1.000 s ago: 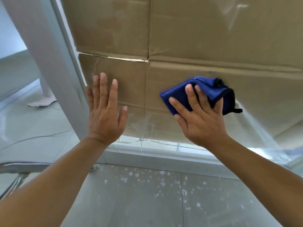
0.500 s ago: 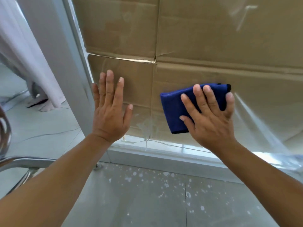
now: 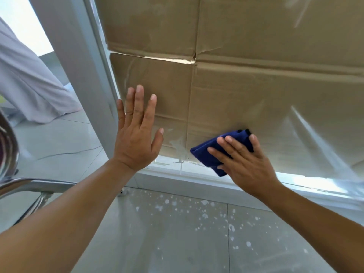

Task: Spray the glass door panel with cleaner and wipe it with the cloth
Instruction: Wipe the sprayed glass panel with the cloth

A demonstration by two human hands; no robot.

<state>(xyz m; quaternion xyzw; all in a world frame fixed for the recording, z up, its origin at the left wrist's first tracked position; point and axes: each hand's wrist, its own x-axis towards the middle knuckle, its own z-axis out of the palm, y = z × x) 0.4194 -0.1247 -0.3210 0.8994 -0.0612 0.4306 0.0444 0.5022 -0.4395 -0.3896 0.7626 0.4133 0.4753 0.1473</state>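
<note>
Hands meet glass at the foot of a door: my left hand [image 3: 136,138] lies flat on the glass door panel [image 3: 246,91], fingers straight and slightly spread, thumb out toward the cloth. My right hand [image 3: 246,164] presses a folded blue cloth [image 3: 206,154] against the pane with straight, fanned fingers; the cloth sits under those fingertips and pokes out past them toward my left thumb.

Brown cardboard [image 3: 256,36] fills the view beyond the fingers, and I cannot tell whether it touches the pane. My palm hides most of the cloth, so its full shape is unclear. A pale smear on the glass [image 3: 178,146] lies between my left thumb and the cloth. The door frame [image 3: 78,75] runs up beside my left little finger, its top cut off. Grey fabric [image 3: 29,85] hangs far outside that hand, only partly in view, and a shiny metal piece [image 3: 29,184] near my left forearm is cropped and hard to identify. White specks dot the floor tiles [image 3: 177,223] below both wrists. No spray bottle shows.

Since half a second ago, the cloth and right hand have dropped lower on the pane, nearer the bottom rail [image 3: 197,180]; the left hand stays planted.
</note>
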